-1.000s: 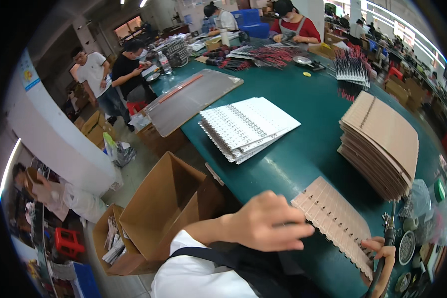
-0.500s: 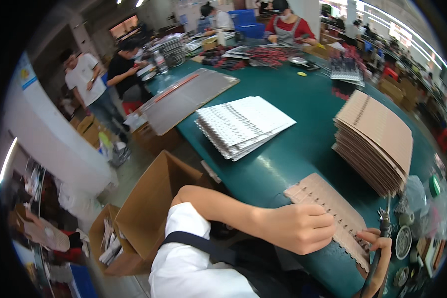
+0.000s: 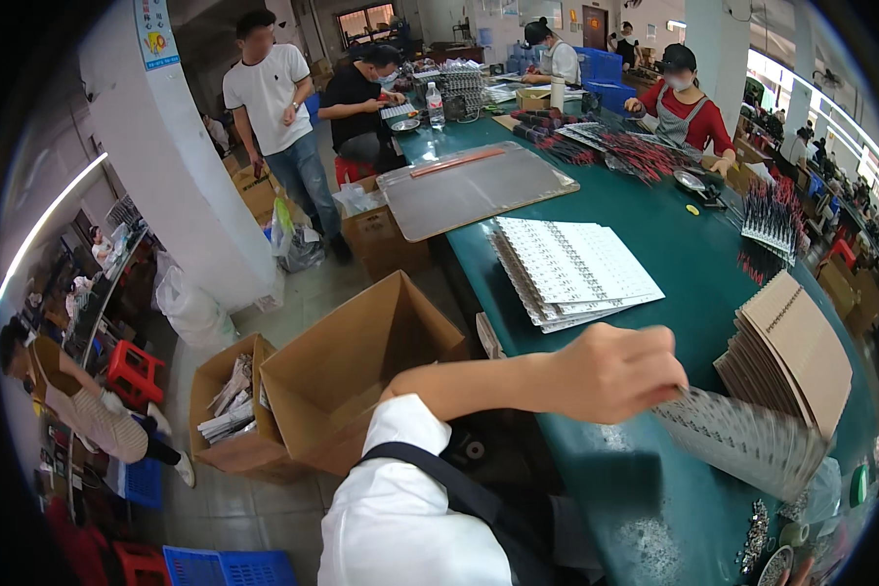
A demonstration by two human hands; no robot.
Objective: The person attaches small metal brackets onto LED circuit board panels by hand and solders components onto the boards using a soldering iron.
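Note:
My left hand [image 3: 623, 371] is above the table, its fingers closed on the corner of a thin card panel [image 3: 742, 444]. The panel hangs tilted to the right, blurred by motion, with a pale patterned face showing. Its far end is in front of the stack of brown card panels [image 3: 796, 342]; I cannot tell whether they touch. Only a few fingertips of my right hand [image 3: 799, 574] show at the bottom right edge, beside a round dish [image 3: 776, 566] of small parts. What the right hand does is hidden. Farther off lies a stack of white patterned panels [image 3: 581, 269].
Small metal pieces [image 3: 755, 537], a tape roll [image 3: 794, 534] and plastic bags crowd the right edge. An open cardboard box [image 3: 352, 361] stands left of the green table [image 3: 645, 220]. A grey board [image 3: 479, 186] lies at the far left. Several people work around the table.
The panel has come up off the table, pinched in my left hand, and its patterned face now shows. My right hand has dropped almost out of view. The view has shifted too.

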